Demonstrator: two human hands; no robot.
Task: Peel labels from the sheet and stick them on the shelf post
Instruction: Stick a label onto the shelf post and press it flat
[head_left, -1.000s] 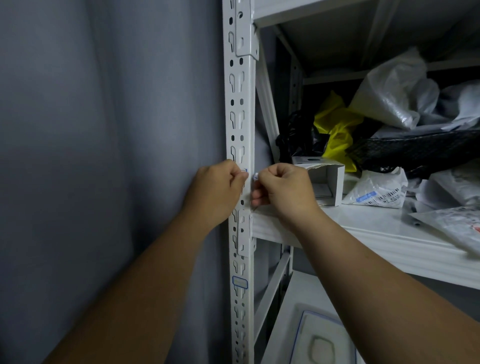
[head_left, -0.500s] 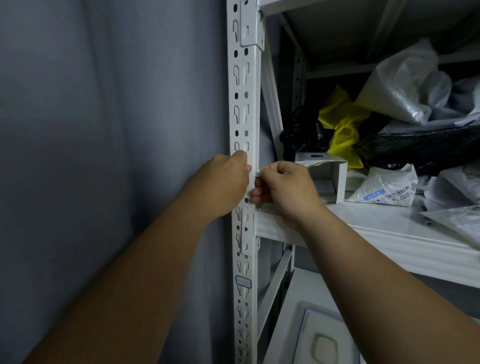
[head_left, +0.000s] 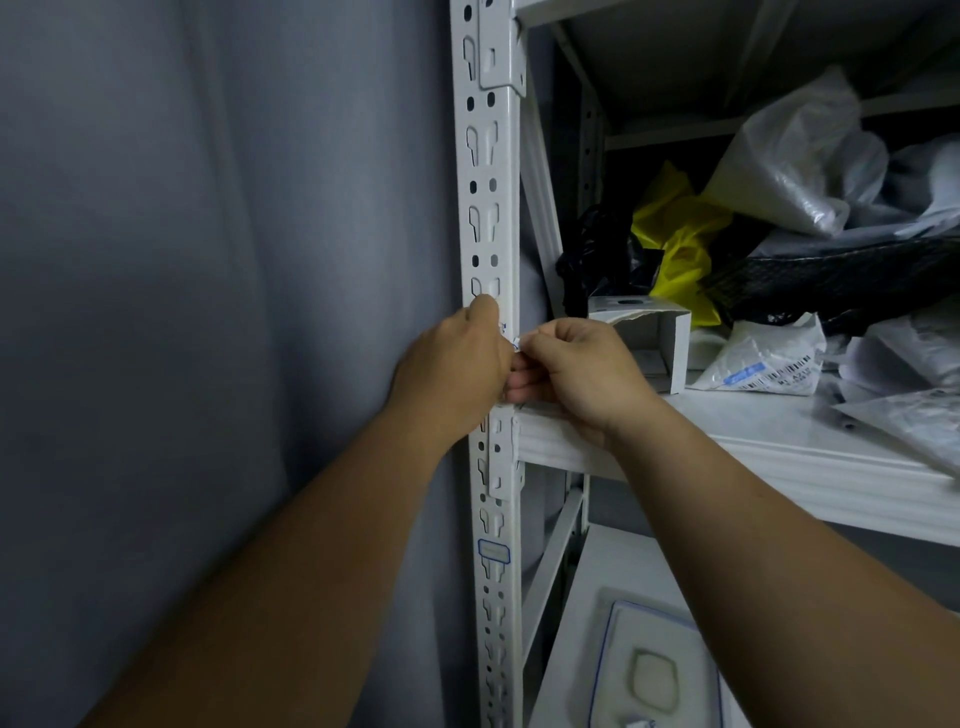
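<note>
Two hands meet at the shelf post (head_left: 493, 218) near the centre of the view. The left hand (head_left: 457, 364) is curled with its fingertips against the post's face, and the right hand (head_left: 576, 369) sits touching it at 3 o'clock, fingers pinched on a small white-and-blue scrap — most likely the label (head_left: 511, 340) or the corner of its sheet, too small and too covered to tell which. One stuck label (head_left: 493, 551) with a blue border already sits on the post at 6 o'clock from the hands, below the shelf beam.

The likely trouble from here: the post is punched with slots and holes, so a label pressed over one may bridge the gap, wrinkle or lift at the edges. With both thumbs crowded on so small a piece, the adhesive may also cling to a fingertip and fold on itself, or go on crooked.

Against the frames before, the hands have kept their pairing — the left has crept a little up the post, its fingertips now higher, and the view has tipped so the post's upper bracket sits nearer the top edge. The right hand's pinch looks unchanged.
</note>
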